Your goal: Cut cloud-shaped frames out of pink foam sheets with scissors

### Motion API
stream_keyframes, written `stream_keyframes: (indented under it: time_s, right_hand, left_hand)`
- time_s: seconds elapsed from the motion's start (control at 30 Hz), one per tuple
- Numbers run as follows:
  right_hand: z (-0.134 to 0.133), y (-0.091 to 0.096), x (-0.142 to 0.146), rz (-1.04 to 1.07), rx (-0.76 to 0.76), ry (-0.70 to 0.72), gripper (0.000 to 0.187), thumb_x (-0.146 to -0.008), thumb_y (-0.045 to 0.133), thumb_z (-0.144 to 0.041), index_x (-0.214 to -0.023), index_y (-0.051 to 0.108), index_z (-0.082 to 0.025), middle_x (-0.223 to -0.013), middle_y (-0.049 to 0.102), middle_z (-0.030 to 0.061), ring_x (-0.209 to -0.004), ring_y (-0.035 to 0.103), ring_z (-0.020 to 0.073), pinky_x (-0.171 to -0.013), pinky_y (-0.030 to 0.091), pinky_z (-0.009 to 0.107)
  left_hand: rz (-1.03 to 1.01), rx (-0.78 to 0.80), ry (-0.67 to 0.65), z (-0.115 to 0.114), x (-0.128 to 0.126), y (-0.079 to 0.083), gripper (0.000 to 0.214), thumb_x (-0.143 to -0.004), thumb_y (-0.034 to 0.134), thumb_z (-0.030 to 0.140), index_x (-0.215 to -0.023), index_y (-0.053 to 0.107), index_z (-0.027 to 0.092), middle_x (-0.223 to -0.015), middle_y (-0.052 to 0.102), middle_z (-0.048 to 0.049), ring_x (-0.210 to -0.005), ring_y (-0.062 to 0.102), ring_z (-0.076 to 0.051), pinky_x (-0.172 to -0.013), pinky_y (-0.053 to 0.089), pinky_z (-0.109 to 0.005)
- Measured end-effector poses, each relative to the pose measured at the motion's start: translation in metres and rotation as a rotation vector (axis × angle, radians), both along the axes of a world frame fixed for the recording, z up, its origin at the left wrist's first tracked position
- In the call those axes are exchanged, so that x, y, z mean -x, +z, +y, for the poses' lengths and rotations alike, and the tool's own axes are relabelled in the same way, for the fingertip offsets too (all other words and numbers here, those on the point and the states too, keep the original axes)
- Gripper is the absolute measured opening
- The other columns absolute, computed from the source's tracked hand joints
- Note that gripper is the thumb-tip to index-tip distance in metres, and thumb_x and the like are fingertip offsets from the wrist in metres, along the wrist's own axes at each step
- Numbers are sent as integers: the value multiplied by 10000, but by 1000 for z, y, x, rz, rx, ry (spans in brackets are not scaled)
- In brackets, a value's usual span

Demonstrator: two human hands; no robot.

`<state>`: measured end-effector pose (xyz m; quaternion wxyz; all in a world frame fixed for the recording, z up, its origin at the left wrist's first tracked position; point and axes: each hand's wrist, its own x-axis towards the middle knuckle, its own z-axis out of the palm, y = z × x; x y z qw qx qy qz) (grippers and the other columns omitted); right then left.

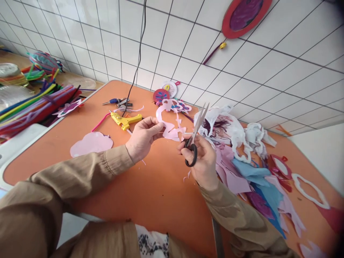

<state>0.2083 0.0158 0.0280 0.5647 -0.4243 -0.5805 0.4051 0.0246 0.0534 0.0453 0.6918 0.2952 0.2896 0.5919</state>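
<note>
Between thumb and fingers, my left hand pinches a curved pink paper scrap with jagged cut edges. My right hand grips black-handled scissors, their metal blades pointing up and slightly parted. The scrap reaches across toward the right fingertips; whether they touch it I cannot tell. Left of my left hand lies a pink cloud-shaped cutout on the orange table. A yellow glue gun rests just beyond that hand.
Keys lie near a black cable hanging along the tiled wall. Decorated paper shapes sit at the back. White plastic bags and pink and blue scraps cover the right side. Colourful pipe cleaners are piled at left.
</note>
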Motion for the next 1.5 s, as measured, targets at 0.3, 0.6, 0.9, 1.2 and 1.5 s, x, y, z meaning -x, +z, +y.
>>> stream_keyframes:
  time_s: [0.3,0.6,0.9,1.2,1.5]
  right_hand:
    - [-1,28,0,113,-218,-249,350,-744,889,-319,-1034,694,-299,-839,711,-9,-724,684,188,-675,590,364]
    - [0,41,5,-50,-132,-99,569,-737,897,-412,-1242,656,-307,-827,736,10,-715,679,220,-628,551,384]
    - [-2,37,12,-134,-41,62,443,-685,881,-423,-1045,745,-201,-724,660,-18,-602,587,139,-530,483,300]
    - [-4,28,15,-194,-82,139,381,-691,900,-473,-954,749,-241,-665,650,-30,-559,604,153,-523,494,315]
    - [1,36,-3,-278,-239,15,369,-797,819,-518,-1040,727,-256,-741,651,-13,-647,573,168,-630,490,347]
  left_hand:
    - [-52,55,-52,-17,-8,8,152,-732,822,61,-713,683,119,-720,738,-25,-716,727,-108,-740,594,-231]
    - [50,-33,-154,-27,-6,11,200,-657,887,142,-720,699,116,-736,734,-28,-648,694,-98,-572,520,-188]
    - [132,-18,-187,-40,1,2,352,-622,945,238,-682,615,130,-749,743,-32,-594,683,-92,-527,500,-184]
    - [172,11,-180,-37,14,-2,291,-679,933,236,-710,668,119,-600,691,-28,-527,664,-104,-506,493,-184]
    - [111,95,-82,-33,17,-7,184,-820,757,27,-676,682,113,-664,748,-53,-607,710,-86,-669,578,-173]
